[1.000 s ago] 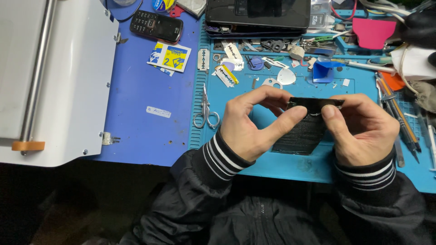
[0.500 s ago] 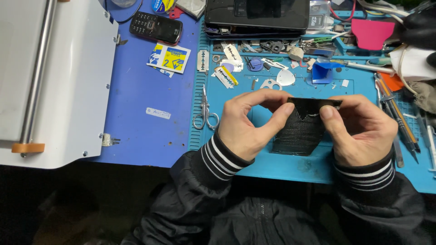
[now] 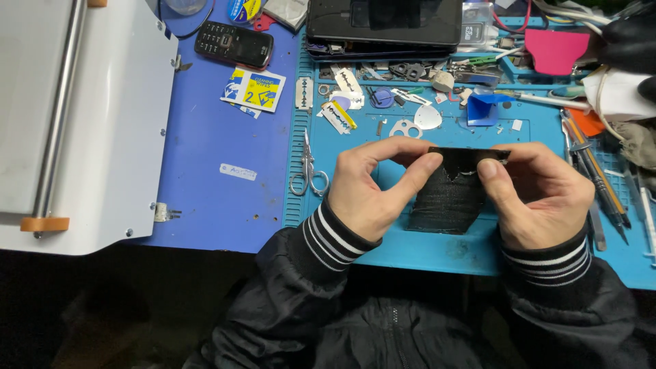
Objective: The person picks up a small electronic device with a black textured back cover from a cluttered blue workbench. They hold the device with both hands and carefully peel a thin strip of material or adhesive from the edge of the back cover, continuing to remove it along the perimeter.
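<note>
My left hand (image 3: 369, 188) and right hand (image 3: 540, 195) pinch a flat black rectangular part (image 3: 447, 195); small steel scissors (image 3: 307, 171) lie at nine o'clock

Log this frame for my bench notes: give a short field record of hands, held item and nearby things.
left hand: pinches the left end of the black strip
right hand: pinches its right end
black strip: held level above the mat, dark textured piece hanging below it
blue mat: under both hands
scissors: flat on the mat, left of the left hand
black phone: far left, on the purple mat
</note>
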